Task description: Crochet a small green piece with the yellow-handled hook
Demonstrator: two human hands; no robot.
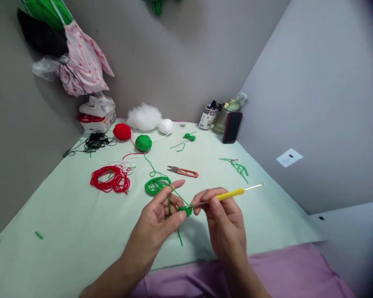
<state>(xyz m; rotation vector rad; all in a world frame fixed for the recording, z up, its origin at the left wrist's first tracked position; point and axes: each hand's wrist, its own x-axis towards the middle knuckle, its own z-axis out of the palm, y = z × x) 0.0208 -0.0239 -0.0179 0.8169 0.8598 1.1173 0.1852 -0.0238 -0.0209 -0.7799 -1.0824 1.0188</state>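
Between thumb and fingers, my left hand (158,215) pinches a small green crochet piece (185,210), with its index finger raised and green yarn running over it. A short green tail hangs below the piece. My right hand (222,215) grips a crochet hook (230,194) by its yellow handle, one metal end at the green piece and the other pointing up to the right. Behind my left hand lies a loose coil of green yarn (153,186), with a strand leading back to a green yarn ball (143,143).
Orange-handled thread snips (183,171) lie beyond my hands. A red yarn coil (110,179), a red ball (122,131), a white ball (165,126) and stuffing (144,117) are left and back. A phone (232,127) leans on a bottle (220,121); green scraps (238,167) lie right.
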